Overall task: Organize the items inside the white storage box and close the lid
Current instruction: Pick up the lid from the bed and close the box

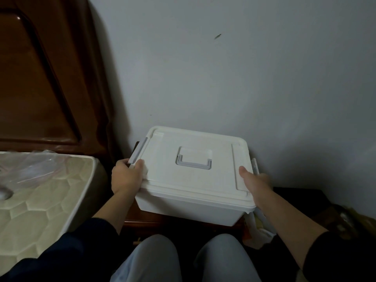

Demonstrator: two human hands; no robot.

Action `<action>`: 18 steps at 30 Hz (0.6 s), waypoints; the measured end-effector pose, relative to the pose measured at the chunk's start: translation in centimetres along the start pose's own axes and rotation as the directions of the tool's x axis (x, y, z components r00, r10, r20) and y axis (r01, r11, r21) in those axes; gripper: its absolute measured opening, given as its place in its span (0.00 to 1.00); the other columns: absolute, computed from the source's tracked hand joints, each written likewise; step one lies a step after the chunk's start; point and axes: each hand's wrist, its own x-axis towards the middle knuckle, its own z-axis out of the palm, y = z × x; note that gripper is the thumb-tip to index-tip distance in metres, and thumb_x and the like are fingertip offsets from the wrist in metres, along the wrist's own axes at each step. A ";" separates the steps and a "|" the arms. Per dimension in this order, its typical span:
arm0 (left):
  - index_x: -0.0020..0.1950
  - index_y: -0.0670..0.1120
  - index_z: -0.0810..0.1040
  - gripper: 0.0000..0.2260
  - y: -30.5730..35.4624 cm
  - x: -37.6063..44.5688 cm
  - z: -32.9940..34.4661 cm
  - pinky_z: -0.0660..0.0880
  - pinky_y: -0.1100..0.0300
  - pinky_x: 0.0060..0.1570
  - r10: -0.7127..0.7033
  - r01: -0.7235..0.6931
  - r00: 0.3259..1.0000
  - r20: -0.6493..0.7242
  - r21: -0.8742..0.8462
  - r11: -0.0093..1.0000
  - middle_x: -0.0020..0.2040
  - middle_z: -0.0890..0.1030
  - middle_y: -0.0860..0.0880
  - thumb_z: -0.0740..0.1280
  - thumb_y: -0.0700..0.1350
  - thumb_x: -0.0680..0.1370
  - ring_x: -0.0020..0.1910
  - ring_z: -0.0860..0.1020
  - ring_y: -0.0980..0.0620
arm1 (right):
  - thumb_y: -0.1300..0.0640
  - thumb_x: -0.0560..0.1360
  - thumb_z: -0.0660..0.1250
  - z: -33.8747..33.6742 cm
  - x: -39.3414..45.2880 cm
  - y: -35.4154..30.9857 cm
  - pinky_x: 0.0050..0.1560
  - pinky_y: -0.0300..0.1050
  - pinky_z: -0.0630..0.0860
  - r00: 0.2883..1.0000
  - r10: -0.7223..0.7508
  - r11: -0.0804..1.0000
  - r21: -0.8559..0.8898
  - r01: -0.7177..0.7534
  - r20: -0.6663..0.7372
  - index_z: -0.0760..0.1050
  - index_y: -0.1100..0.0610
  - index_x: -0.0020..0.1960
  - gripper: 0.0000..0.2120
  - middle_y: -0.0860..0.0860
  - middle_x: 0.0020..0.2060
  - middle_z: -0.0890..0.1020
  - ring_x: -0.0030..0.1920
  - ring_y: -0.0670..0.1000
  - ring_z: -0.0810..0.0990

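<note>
Lidded white storage box (195, 192) between mattress (50, 200) and wall (244, 68)

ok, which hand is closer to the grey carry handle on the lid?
Roughly even; the right hand looks marginally nearer. It grips the box's right edge, thumb on the lid, right of the grey handle. The left hand grips the left edge by the side latch.

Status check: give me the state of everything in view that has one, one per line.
lid: on the box, closed
left latch: flipped out, unfastened
carry handle: folded flat
left hand: gripping box's left edge
right hand: gripping box's right edge, thumb on lid
</note>
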 end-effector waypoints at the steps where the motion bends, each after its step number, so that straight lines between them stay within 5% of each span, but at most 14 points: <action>1: 0.75 0.44 0.74 0.25 0.1 -0.1 0.0 0.73 0.51 0.51 0.044 -0.044 0.999 0.006 0.057 0.997 0.66 0.79 0.42 0.68 0.54 0.81 0.55 0.78 0.44 | 0.39 0.75 0.73 0.3 -0.3 0.0 0.43 0.50 0.75 0.994 -0.076 0.991 -0.119 0.066 -0.075 0.67 0.59 0.61 0.29 0.52 0.46 0.77 0.36 0.54 0.75; 5: 0.78 0.45 0.70 0.23 0.3 0.2 -0.1 0.73 0.48 0.54 0.150 -0.160 0.987 0.061 0.224 0.961 0.69 0.75 0.40 0.62 0.53 0.86 0.61 0.78 0.39 | 0.39 0.81 0.63 1.3 -1.1 0.1 0.43 0.53 0.73 0.925 -0.343 0.842 -0.489 0.226 -0.163 0.63 0.57 0.55 0.22 0.57 0.52 0.81 0.49 0.63 0.82; 9: 0.78 0.42 0.69 0.22 0.3 0.2 -0.2 0.72 0.51 0.50 0.172 -0.188 0.981 0.090 0.224 0.956 0.67 0.80 0.40 0.62 0.51 0.86 0.62 0.79 0.39 | 0.36 0.81 0.61 1.2 -0.6 0.2 0.42 0.50 0.73 0.941 -0.315 0.819 -0.536 0.204 -0.122 0.74 0.60 0.57 0.26 0.58 0.52 0.82 0.48 0.61 0.81; 18: 0.75 0.42 0.72 0.19 0.6 0.0 -0.2 0.73 0.53 0.49 0.213 -0.223 0.975 0.066 0.226 0.948 0.63 0.82 0.42 0.63 0.49 0.86 0.57 0.80 0.43 | 0.40 0.82 0.61 1.1 -1.0 0.5 0.44 0.53 0.80 0.880 -0.453 0.769 -0.562 0.304 -0.144 0.74 0.60 0.51 0.21 0.58 0.48 0.82 0.47 0.62 0.82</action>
